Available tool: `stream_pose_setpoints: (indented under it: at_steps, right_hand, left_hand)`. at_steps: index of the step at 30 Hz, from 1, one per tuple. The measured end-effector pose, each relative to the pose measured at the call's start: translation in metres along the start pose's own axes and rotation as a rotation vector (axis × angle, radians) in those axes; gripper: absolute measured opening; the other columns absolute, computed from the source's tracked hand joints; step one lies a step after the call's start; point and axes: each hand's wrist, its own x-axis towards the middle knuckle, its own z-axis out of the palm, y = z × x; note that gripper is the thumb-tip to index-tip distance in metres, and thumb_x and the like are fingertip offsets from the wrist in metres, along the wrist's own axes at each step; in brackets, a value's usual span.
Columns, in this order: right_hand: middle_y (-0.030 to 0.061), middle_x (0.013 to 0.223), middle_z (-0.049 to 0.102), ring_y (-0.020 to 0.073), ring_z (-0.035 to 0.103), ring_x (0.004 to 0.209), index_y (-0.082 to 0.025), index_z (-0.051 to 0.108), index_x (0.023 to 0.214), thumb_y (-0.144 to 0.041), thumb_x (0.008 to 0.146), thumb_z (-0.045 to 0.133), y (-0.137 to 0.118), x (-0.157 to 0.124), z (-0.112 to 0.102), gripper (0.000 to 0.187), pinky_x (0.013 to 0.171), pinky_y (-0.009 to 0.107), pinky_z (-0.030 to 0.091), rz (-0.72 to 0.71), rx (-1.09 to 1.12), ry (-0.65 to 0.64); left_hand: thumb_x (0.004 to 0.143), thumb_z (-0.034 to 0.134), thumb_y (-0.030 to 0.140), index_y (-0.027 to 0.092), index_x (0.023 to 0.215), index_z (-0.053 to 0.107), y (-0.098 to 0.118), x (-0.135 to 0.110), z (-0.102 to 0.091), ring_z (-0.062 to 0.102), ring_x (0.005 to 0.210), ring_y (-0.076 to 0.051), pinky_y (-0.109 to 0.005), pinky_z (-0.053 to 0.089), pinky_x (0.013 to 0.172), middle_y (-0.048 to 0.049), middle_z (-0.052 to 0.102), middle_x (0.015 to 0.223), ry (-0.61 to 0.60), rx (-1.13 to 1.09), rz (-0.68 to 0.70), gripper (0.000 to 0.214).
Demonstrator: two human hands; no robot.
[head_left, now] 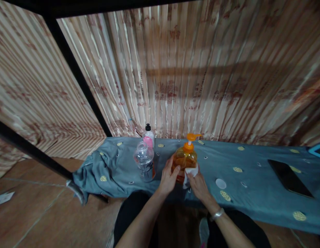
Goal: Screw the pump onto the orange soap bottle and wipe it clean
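Observation:
An orange pump bottle [185, 156] with an orange dispenser head stands on the blue-grey patterned cloth [248, 172]. My left hand [168, 177] wraps around the bottle's left side. My right hand [198, 184] pinches a white tissue [190, 174] and presses it against the bottle's lower right side. A silver bracelet [217, 214] sits on my right wrist.
A clear plastic bottle [144, 160] and a white bottle with a pink label and black cap [148, 137] stand left of the pump bottle. A small white lid [220, 183] lies to the right. A dark phone [289, 177] and a teal-edged object [317, 150] lie at far right. Black metal bars [72, 69] frame the left.

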Motion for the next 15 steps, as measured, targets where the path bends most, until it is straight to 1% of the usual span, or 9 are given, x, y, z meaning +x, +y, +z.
stream_pose_setpoints:
  at_steps: [2, 4, 6, 8, 10, 12, 13, 14, 15]
  right_hand:
    - [0.0132, 0.12, 0.069, 0.0259, 0.069, 0.108, -0.016, 0.053, 0.138, -0.069, 0.098, 0.038, -0.012, 0.008, -0.005, 0.067, 0.098, 0.052, 0.052, -0.006, -0.007, 0.048]
    - [0.014, 0.121, 0.069, 0.0259, 0.07, 0.106, -0.016, 0.04, 0.149, -0.067, 0.098, 0.04, -0.025, 0.015, -0.01, 0.071, 0.095, 0.05, 0.053, -0.016, -0.007, 0.099]
    - [0.0162, 0.129, 0.066, 0.0274, 0.067, 0.113, -0.016, 0.03, 0.154, -0.066, 0.098, 0.043, -0.035, 0.021, -0.012, 0.076, 0.098, 0.05, 0.053, -0.035, -0.003, 0.14]
    - [0.0178, 0.138, 0.06, 0.0294, 0.063, 0.122, -0.017, 0.028, 0.154, -0.066, 0.097, 0.046, -0.04, 0.024, -0.012, 0.077, 0.102, 0.052, 0.051, -0.051, -0.004, 0.173]
    - [0.0181, 0.144, 0.055, 0.0311, 0.059, 0.126, -0.019, 0.031, 0.153, -0.066, 0.096, 0.047, -0.036, 0.024, -0.007, 0.076, 0.104, 0.054, 0.048, -0.06, -0.009, 0.196]
    - [0.0179, 0.146, 0.051, 0.0325, 0.057, 0.129, -0.02, 0.031, 0.153, -0.066, 0.096, 0.047, -0.025, 0.021, 0.002, 0.075, 0.105, 0.057, 0.047, -0.057, -0.013, 0.205]
    - [0.018, 0.149, 0.049, 0.0331, 0.054, 0.131, -0.02, 0.027, 0.155, -0.065, 0.097, 0.046, -0.018, 0.019, 0.007, 0.075, 0.106, 0.059, 0.045, -0.043, -0.013, 0.214]
    - [0.0176, 0.147, 0.05, 0.0334, 0.054, 0.13, -0.021, 0.024, 0.156, -0.063, 0.098, 0.046, -0.009, 0.015, 0.012, 0.075, 0.105, 0.06, 0.046, -0.028, -0.016, 0.214]
    - [0.0169, 0.144, 0.053, 0.0331, 0.057, 0.127, -0.021, 0.025, 0.156, -0.063, 0.098, 0.045, 0.0, 0.012, 0.018, 0.074, 0.103, 0.06, 0.047, -0.018, -0.021, 0.211]
  left_hand:
    - [0.092, 0.056, 0.036, 0.019, 0.141, 0.054, 0.001, -0.001, 0.0, 0.052, 0.137, -0.027, -0.047, 0.035, 0.121, -0.0113, 0.059, 0.144, -0.011, 0.009, 0.02, 0.052]
    - [0.091, 0.059, 0.036, 0.02, 0.14, 0.055, 0.002, -0.003, -0.002, 0.054, 0.134, -0.028, -0.048, 0.039, 0.119, -0.0112, 0.059, 0.143, -0.03, 0.002, 0.035, 0.052]
    - [0.09, 0.061, 0.037, 0.022, 0.139, 0.056, 0.003, -0.005, -0.003, 0.056, 0.13, -0.028, -0.047, 0.044, 0.114, -0.0109, 0.061, 0.138, -0.043, -0.007, 0.043, 0.052]
    - [0.087, 0.065, 0.038, 0.023, 0.135, 0.059, 0.004, -0.006, -0.005, 0.058, 0.126, -0.028, -0.046, 0.047, 0.112, -0.0102, 0.063, 0.132, -0.057, 0.002, 0.05, 0.051]
    - [0.086, 0.067, 0.035, 0.022, 0.131, 0.062, 0.005, -0.006, -0.006, 0.058, 0.123, -0.027, -0.044, 0.048, 0.11, -0.0099, 0.063, 0.127, -0.063, 0.007, 0.035, 0.047]
    - [0.085, 0.068, 0.033, 0.021, 0.129, 0.062, 0.006, -0.005, -0.007, 0.059, 0.123, -0.027, -0.043, 0.049, 0.109, -0.01, 0.063, 0.127, -0.051, 0.001, 0.006, 0.046]
    - [0.084, 0.068, 0.032, 0.021, 0.128, 0.062, 0.006, -0.005, -0.007, 0.058, 0.124, -0.027, -0.043, 0.049, 0.109, -0.0099, 0.062, 0.128, -0.041, -0.007, -0.008, 0.046]
    - [0.084, 0.068, 0.032, 0.022, 0.128, 0.061, 0.006, -0.005, -0.007, 0.058, 0.125, -0.027, -0.043, 0.049, 0.108, -0.0097, 0.062, 0.129, -0.033, -0.014, -0.019, 0.046]
    - [0.084, 0.068, 0.032, 0.022, 0.129, 0.06, 0.005, -0.005, -0.007, 0.059, 0.125, -0.027, -0.043, 0.05, 0.108, -0.0093, 0.063, 0.131, -0.03, -0.02, -0.028, 0.046]
